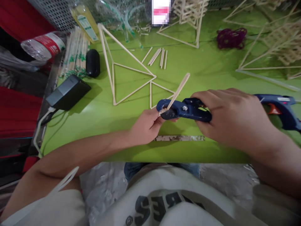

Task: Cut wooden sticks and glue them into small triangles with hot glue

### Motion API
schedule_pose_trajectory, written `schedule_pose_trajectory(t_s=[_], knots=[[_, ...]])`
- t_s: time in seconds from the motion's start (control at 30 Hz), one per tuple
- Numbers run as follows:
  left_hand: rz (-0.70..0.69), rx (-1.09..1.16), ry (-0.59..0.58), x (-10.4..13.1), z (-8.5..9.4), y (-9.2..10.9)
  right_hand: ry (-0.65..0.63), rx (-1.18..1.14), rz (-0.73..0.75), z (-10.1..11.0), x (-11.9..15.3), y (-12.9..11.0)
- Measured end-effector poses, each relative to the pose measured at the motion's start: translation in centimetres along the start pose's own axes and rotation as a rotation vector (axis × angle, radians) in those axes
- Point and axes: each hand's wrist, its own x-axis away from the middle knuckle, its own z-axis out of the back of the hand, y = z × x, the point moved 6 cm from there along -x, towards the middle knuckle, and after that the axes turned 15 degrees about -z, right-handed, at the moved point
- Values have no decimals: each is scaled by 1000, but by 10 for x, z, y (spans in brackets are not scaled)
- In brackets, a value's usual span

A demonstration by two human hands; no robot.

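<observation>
My right hand point(231, 117) is closed around the handles of dark blue pruning shears point(181, 109). Between the blades lie thin wooden sticks point(180, 89), slanting up and to the right. My left hand point(148, 125) pinches the lower ends of these sticks, close by the blades. Just behind the shears is a small stick triangle point(150, 94) on the green table point(89, 122). Farther back stands a larger stick frame point(134, 91). Several short cut sticks point(155, 56) lie beyond it.
At left are a grey power bank point(68, 92) with a cable, a black case point(92, 62), bundled sticks point(75, 53) and bottles. A glue gun point(279, 108) lies right. Stick structures point(188, 15) and purple string point(231, 38) are at the back.
</observation>
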Motion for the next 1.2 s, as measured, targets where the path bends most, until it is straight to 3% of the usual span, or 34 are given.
schedule_pose_trajectory(t_s=[0.53, 0.8, 1.1, 1.2], knots=[[-13, 22, 26, -3, 2, 1, 56, 52, -27, 3, 1, -2], [-21, 17, 42, -1, 1, -1, 178, 34, 26, 7, 1, -2], [-15, 38, 48, 1, 0, -3, 115, 97, -71, 1, 2, 2], [-6, 46, 48, 1, 0, -3, 161, 86, -67, 2, 1, 3]])
